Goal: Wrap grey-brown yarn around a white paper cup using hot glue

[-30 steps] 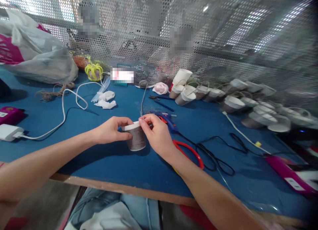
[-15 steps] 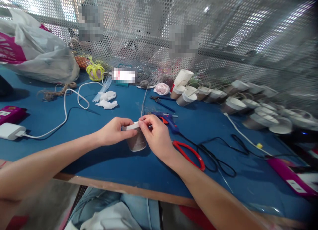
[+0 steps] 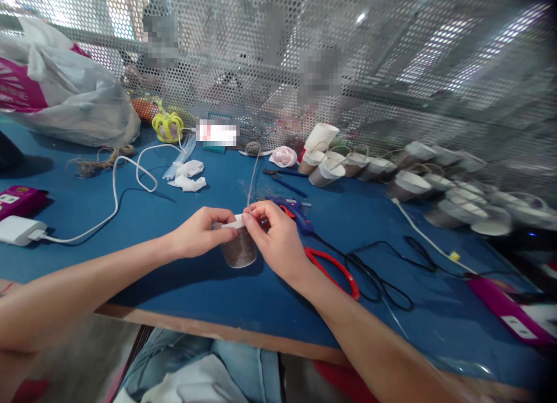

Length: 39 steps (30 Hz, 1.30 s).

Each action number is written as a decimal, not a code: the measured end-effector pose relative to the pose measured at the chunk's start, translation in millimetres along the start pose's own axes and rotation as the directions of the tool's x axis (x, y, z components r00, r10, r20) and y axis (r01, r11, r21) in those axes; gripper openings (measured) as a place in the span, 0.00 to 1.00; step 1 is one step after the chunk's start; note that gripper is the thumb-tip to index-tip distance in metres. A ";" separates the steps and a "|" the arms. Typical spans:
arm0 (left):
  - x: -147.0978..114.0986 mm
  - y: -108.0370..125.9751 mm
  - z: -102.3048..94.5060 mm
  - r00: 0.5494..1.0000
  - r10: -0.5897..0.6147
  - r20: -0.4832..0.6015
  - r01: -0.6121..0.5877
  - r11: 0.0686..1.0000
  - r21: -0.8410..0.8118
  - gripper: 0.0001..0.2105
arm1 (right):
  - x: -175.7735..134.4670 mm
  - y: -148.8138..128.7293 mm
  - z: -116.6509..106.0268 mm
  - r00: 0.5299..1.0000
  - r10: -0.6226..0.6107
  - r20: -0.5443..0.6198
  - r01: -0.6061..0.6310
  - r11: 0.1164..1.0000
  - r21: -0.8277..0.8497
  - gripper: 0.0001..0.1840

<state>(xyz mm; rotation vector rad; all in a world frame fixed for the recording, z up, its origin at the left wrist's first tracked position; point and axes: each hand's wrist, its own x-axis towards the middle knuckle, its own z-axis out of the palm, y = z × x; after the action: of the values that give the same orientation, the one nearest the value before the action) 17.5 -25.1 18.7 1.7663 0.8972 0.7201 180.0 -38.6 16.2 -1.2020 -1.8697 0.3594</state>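
Observation:
A paper cup (image 3: 241, 251), its lower part wrapped in grey-brown cord and its rim band white, is held above the front of the table. My left hand (image 3: 204, 232) grips the cup's rim from the left, thumb outside and fingers over the top. With thumb and fingers pinched at the right side of the rim, my right hand (image 3: 274, 235) holds the grey yarn (image 3: 252, 180) against the cup. That yarn runs back to a small ball of yarn (image 3: 253, 148) near the mesh panel. Just behind my right hand lies a blue glue gun (image 3: 300, 214).
Red-handled scissors (image 3: 335, 269) and a black cable lie to the right. Pliers (image 3: 287, 182) rest farther back. Several wrapped cups (image 3: 409, 185) line the back right, beside stacked white cups (image 3: 322, 137). A white charging cable (image 3: 114, 200) and plastic bag (image 3: 73, 95) are left.
The cup and both hands have dipped very slightly. My hands keep the same grip on the rim and yarn.

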 end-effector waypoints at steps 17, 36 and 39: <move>-3.8 -0.2 2.0 0.987 0.139 0.083 -0.150 0.979 0.138 0.07 | 97.0 -12.3 -0.2 0.988 0.149 0.047 -0.155 0.895 0.418 0.05; 0.6 -9.6 -1.6 0.991 0.118 -0.056 -0.113 0.990 0.090 0.09 | 41.3 83.7 -66.3 0.848 0.516 0.124 -0.323 0.687 -0.651 0.11; 2.7 -11.5 -3.2 0.995 0.083 -0.049 -0.079 0.994 0.081 0.10 | 31.8 87.8 -58.4 0.856 0.513 0.061 -0.376 0.699 -0.608 0.05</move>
<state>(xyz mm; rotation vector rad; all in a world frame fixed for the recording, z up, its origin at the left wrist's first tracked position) 13.6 -18.5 9.2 1.8697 0.9042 0.7961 273.0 20.1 11.3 -2.1427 -1.9226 0.1872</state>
